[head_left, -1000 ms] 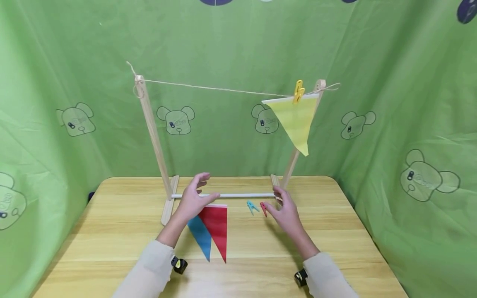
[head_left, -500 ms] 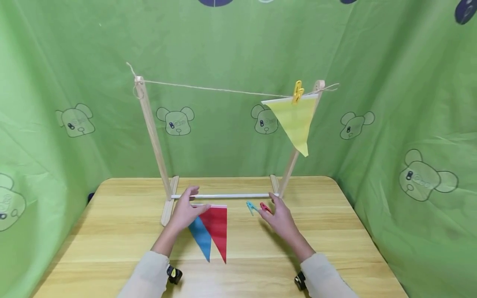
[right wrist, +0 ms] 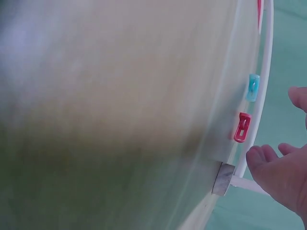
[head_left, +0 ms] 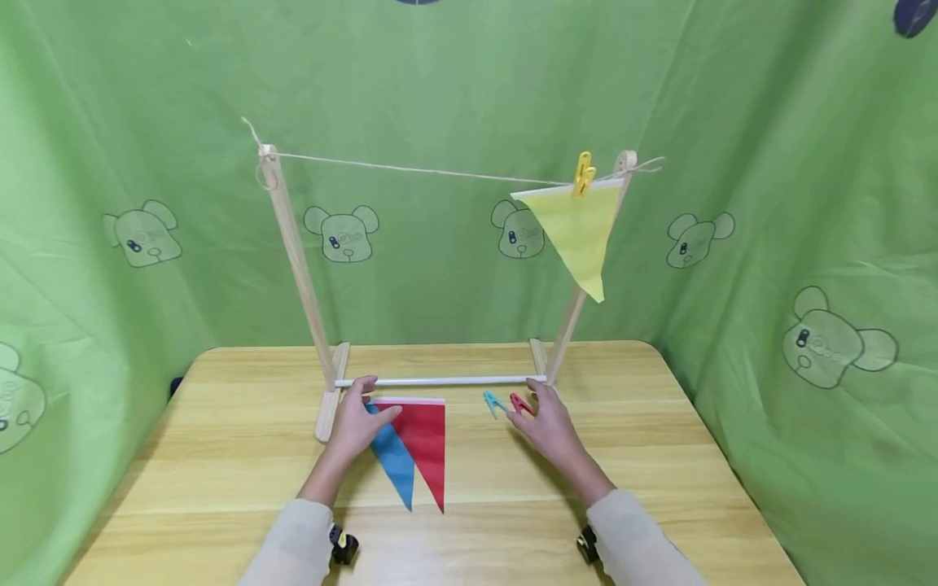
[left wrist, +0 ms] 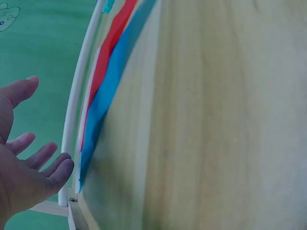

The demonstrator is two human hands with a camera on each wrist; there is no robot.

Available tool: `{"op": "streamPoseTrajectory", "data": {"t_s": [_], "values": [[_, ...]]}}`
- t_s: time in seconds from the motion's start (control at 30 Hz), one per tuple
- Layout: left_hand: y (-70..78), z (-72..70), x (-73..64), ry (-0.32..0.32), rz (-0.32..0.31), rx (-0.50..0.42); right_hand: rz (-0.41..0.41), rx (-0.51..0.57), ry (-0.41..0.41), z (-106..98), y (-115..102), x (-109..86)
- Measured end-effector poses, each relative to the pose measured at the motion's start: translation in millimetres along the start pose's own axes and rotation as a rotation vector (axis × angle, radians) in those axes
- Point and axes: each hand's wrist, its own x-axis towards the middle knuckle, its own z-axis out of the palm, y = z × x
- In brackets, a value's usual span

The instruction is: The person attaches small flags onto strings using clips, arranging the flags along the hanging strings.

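My left hand (head_left: 353, 427) hovers over the upper left corner of two overlapping triangular flags, its thumb spread from relaxed fingers. The red flag (head_left: 425, 439) lies on top of the blue flag (head_left: 396, 468), white strip along the top edge. In the left wrist view the same hand (left wrist: 33, 177) shows nothing between its fingers. My right hand (head_left: 548, 423) is just beside a red clothespin (head_left: 521, 404), thumb and fingers apart. To the left of that lies a light-blue clothespin (head_left: 494, 403). The right wrist view shows both pegs on the table, away from the right hand (right wrist: 283, 172).
A wooden stand with a left post (head_left: 293, 252), a right post (head_left: 567, 334) and a white crossbar (head_left: 454, 381) stands behind the flags. String (head_left: 425, 170) spans the post tops. A yellow flag (head_left: 579, 232) hangs there by a yellow clothespin (head_left: 583, 175). Green curtain (head_left: 440, 293) encloses the table (head_left: 645, 456).
My left hand has come down and left over the flags' corner. The right hand has shifted slightly left, close to the red clothespin. The flags have stayed in place.
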Motion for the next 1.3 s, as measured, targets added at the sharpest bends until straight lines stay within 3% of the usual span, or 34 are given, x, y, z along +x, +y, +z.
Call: {"op": "streamPoseTrajectory", "data": {"t_s": [0.27,0.43,0.87,1.17,1.3], "values": [[-6.9,2.3,1.8,-0.002,-0.021,0.051,0.038,-0.006,-0.04,1.7,9.3,7.8],[-8.3,0.4,3.8,-0.007,-0.042,0.095,0.024,-0.084,-0.065,0.8,9.4,13.3],[-11.0,2.0,13.4,-0.039,0.003,0.285,-0.048,-0.268,-0.05,5.4,10.9,14.7],[-13.6,5.6,16.0,-0.033,0.04,0.409,-0.035,-0.264,-0.055,3.4,12.3,12.9],[-14.0,7.4,16.1,-0.024,0.02,0.441,-0.041,-0.255,-0.053,3.0,14.3,13.0]]}}
